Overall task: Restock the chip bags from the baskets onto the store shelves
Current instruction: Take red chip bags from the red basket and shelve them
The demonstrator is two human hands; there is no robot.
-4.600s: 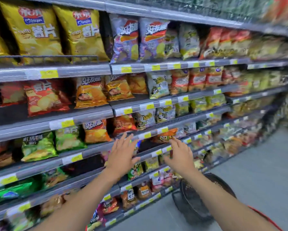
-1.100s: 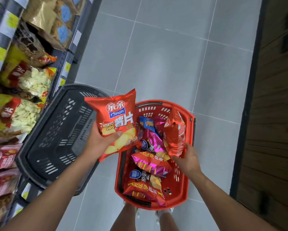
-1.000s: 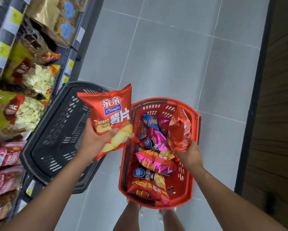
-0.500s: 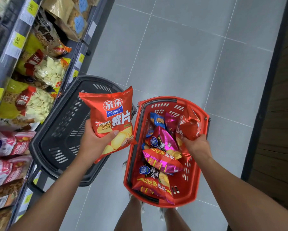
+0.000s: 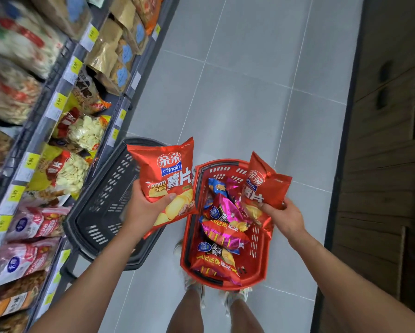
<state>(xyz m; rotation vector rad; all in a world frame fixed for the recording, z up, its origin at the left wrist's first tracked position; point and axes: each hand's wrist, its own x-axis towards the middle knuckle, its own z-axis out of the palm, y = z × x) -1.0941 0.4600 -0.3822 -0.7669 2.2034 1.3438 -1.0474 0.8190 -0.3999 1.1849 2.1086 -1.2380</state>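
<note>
My left hand (image 5: pixel 146 205) grips a red Qinqin potato chip bag (image 5: pixel 167 181) by its lower edge, held upright over the gap between the two baskets. A second red chip bag (image 5: pixel 265 188) of the same brand is pinched at its bottom by my right hand (image 5: pixel 283 216), lifted above the right rim of the red basket (image 5: pixel 258 258). Several more bags, pink, red and blue (image 5: pixel 222 227), lie inside that basket on the floor.
A black basket (image 5: pixel 100 207) with nothing visible inside stands on the floor left of the red one, against the shelves. The shelves (image 5: pixel 31 162) with snack bags and yellow price tags run along the left. Grey tiled floor stretches ahead; dark wooden panelling (image 5: pixel 389 164) lines the right.
My right hand has lifted the second red bag up out of the red basket. The left hand's bag stays held up. Earlier both hands were at the shelves with nothing in them.
</note>
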